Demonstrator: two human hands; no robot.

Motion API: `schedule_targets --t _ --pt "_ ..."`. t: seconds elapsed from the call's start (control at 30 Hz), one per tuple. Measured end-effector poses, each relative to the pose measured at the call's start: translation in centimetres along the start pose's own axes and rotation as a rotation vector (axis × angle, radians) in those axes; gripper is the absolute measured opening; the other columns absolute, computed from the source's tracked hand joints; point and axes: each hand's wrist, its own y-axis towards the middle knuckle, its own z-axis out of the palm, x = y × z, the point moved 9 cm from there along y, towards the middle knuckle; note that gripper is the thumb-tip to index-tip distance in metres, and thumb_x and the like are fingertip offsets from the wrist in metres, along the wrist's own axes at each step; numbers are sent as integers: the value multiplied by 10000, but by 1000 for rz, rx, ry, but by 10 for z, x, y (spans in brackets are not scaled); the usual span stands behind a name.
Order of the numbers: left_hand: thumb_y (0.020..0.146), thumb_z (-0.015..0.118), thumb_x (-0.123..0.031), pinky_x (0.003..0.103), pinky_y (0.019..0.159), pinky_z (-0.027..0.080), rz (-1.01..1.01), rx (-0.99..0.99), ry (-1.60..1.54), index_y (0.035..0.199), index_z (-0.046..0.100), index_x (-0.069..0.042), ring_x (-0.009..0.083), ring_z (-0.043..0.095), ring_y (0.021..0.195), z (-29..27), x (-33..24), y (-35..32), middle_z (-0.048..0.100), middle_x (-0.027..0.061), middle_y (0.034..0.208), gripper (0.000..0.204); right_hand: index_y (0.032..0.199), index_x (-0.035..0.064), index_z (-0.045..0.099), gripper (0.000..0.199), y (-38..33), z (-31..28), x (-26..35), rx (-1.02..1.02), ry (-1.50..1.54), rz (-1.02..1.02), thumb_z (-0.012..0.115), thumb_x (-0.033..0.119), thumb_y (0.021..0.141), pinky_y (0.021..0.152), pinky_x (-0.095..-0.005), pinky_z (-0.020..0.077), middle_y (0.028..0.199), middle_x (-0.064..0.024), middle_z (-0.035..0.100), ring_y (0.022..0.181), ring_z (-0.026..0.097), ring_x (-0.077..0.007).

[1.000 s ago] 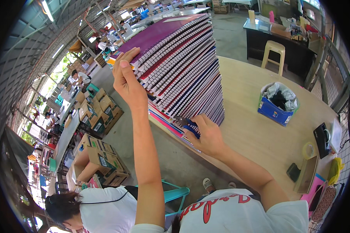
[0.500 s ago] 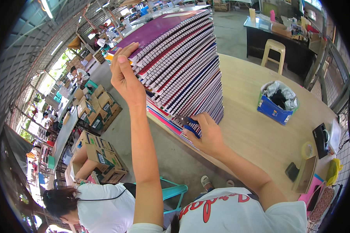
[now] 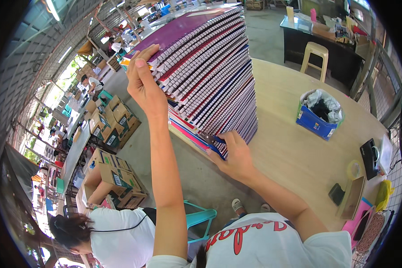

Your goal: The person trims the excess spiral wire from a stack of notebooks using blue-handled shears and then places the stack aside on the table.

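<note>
A tall stack of spiral-bound notebooks stands on the table, coil edges facing me and a purple cover on top. My left hand lies against the stack's upper left corner, fingers stretched over the edge onto the purple cover. Low on the stack, my right hand grips blue-handled cutting pliers. Their dark jaws are at the coils of the lower notebooks; whether they touch a wire is too small to tell.
The pale table bears a blue box with crumpled plastic, a tape roll and a black case. A co-worker sits at lower left, near cardboard boxes. Beyond the table stands a beige stool.
My right hand and the pliers have shifted slightly down and left along the lower coils. My left hand stays at the stack's corner.
</note>
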Motion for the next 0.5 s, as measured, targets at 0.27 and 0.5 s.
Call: schedule_targets --t 0.27,0.5 --pt "1060 375 -305 395 1090 332 -8 3 -7 1033 743 -30 254 538 1191 2 2 -4 718 69 1082 460 940 -36 604 318 -10 36 -52 323 600 560 723 248 859 615 -391 494 814 -127 638 710 629 -262" --pt "1059 383 -311 400 1092 334 -12 -2 -19 1038 747 -32 253 541 1189 0 1 -1 718 81 1082 460 1000 -24 596 389 -8 0 -26 51 136 139 759 283 824 694 -405 496 907 -165 620 785 615 -296"
